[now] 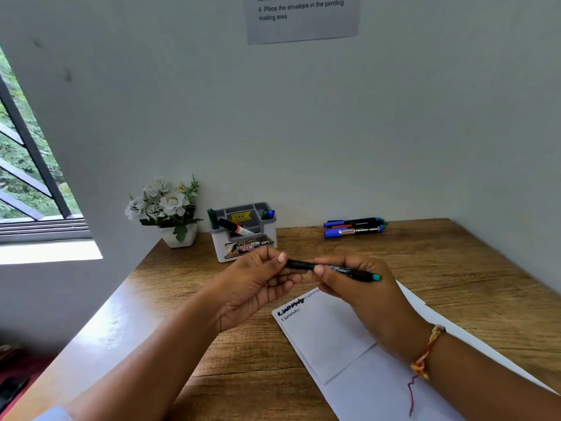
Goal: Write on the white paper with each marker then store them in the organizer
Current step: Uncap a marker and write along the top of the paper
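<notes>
A black marker [349, 271] with a teal end is held level above the desk by both hands. My left hand [258, 284] pinches its cap end, and my right hand [358, 287] grips the barrel. Under my right hand lies the white paper [328, 329], with lines of writing along its top edge. The grey and white organizer [246, 238] stands at the back of the desk with several markers in it. A pile of loose markers [353, 227] lies to its right, by the wall.
A white pot of artificial flowers [168, 211] stands left of the organizer. A larger white sheet [379, 387] lies under the paper, on the wooden desk [455, 268]. A window opens at the left. A printed notice [302, 16] hangs on the wall.
</notes>
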Tool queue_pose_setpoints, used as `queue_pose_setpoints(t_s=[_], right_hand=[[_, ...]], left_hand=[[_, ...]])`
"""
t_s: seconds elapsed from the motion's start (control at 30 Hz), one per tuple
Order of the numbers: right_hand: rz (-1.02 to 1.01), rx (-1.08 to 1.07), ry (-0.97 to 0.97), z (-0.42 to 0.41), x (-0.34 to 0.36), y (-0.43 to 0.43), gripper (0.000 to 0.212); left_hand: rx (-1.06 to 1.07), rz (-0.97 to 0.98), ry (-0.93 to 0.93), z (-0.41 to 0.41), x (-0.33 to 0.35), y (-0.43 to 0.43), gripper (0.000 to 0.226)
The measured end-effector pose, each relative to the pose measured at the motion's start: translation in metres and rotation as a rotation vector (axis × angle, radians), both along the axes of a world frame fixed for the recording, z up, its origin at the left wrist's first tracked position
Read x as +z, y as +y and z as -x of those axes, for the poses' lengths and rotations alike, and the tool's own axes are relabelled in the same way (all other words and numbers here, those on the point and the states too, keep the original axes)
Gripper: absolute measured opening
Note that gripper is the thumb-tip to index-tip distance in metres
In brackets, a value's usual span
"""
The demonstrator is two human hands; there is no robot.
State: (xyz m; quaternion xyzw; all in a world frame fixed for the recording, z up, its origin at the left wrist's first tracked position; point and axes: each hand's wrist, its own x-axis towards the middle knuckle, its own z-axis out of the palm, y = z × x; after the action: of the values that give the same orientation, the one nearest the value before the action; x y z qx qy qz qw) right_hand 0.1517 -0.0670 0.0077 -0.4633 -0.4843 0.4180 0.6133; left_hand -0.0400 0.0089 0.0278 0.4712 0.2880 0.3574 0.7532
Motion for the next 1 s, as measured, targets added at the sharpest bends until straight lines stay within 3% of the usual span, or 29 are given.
queue_pose_setpoints(t_s=[0.3,0.4,0.53,0.63,0.73,0.83,1.0], right_hand=[[0.093,0.114,0.407,0.003,0.007,0.000,0.021],[0.094,0.148,0.463,0.003,0.010,0.002,0.028],[0.063,0.108,0.212,0.001,0.014,0.001,0.034],[0.051,0.035,-0.087,-0.001,0.010,0.001,0.014],[0.018,0.010,-0.340,-0.001,0.000,0.004,0.006],[-0.013,0.005,-0.508,-0.001,-0.004,0.005,0.012],[-0.041,-0.006,-0.649,-0.002,-0.002,0.005,0.029]], left_hand=[[0.042,-0.060,-0.065,-0.005,0.005,-0.003,0.013],[0.150,-0.147,-0.090,-0.008,0.011,-0.005,0.020],[0.556,-0.539,0.005,0.007,0.028,0.010,0.013],[0.844,-0.849,0.093,0.027,0.038,0.026,0.012],[1.024,-1.027,0.234,0.036,0.038,0.036,0.012],[1.111,-1.149,0.406,0.035,0.034,0.045,0.019],[1.089,-1.211,0.532,0.029,0.024,0.061,0.020]])
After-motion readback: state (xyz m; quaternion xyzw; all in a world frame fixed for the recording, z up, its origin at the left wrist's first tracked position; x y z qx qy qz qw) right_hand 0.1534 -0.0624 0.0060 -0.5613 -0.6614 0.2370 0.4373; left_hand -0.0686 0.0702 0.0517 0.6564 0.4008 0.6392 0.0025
